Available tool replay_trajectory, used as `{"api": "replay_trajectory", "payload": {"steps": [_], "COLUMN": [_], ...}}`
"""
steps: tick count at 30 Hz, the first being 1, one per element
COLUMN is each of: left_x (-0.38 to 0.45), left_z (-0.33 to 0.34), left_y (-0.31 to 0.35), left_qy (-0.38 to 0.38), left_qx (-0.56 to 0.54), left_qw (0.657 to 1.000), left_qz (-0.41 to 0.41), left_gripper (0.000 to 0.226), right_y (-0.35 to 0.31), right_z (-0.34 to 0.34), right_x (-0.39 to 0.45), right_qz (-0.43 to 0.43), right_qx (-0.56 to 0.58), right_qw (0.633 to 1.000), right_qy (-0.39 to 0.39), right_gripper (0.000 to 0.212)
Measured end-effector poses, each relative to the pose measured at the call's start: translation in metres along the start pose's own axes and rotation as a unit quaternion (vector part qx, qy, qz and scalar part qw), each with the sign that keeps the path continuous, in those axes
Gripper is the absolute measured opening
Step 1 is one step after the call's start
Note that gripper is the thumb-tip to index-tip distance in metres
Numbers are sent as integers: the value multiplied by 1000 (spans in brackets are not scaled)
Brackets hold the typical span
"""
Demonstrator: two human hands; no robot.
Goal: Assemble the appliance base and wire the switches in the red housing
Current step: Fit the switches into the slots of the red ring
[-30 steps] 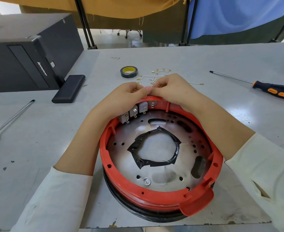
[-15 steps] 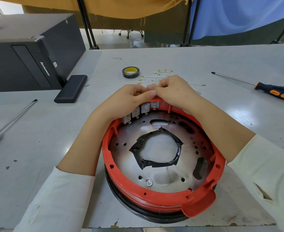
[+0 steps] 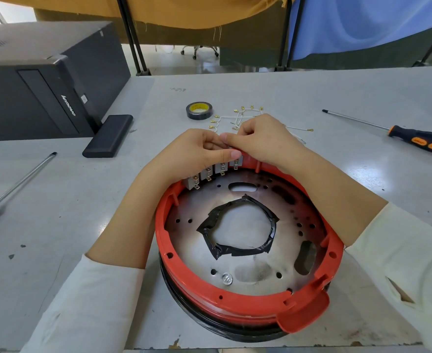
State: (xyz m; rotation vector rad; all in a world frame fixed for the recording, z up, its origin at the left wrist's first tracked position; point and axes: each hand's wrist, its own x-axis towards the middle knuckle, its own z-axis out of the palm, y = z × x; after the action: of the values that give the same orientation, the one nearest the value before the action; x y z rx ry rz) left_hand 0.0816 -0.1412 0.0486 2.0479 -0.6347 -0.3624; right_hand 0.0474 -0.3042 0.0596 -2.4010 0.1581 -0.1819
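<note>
Grey workbench (image 3: 311,98): both hands, left hand (image 3: 197,154) and right hand (image 3: 258,138), pinch closed on the fourth switch (image 3: 235,161) at the red housing (image 3: 235,309) far rim; uneven pressure could cock it or bend its terminals.

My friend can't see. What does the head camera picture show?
Two bare hands, left hand and right hand, pinch together at the far rim of a round red plastic housing, above a row of small grey switches. White wires with brass terminals lie behind them on the grey table.
</note>
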Motion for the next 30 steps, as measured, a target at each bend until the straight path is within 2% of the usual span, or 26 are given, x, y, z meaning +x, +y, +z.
{"api": "replay_trajectory", "payload": {"steps": [6, 10, 12, 16, 30], "left_x": [-5, -5, -5, -5, -2], "left_z": [0, 0, 0, 1, 0], "left_y": [4, 4, 5, 7, 4], "left_qy": [18, 25, 28, 17, 18], "left_qx": [27, 35, 41, 49, 43], "left_qw": [999, 999, 999, 999, 999], "left_qz": [-12, -11, -15, -7, 4], "left_gripper": [54, 60, 57, 35, 27], "right_y": [0, 0, 0, -1, -4], "right_z": [0, 0, 0, 0, 4], "right_x": [1, 1, 0, 0, 2], "right_qz": [6, 4, 5, 9, 16], "right_qx": [-2, 0, 0, 0, -18], "right_qw": [1000, 1000, 1000, 1000, 1000], "right_qy": [0, -1, -2, -3, 4], "right_gripper": [41, 39, 38, 40, 29]}}
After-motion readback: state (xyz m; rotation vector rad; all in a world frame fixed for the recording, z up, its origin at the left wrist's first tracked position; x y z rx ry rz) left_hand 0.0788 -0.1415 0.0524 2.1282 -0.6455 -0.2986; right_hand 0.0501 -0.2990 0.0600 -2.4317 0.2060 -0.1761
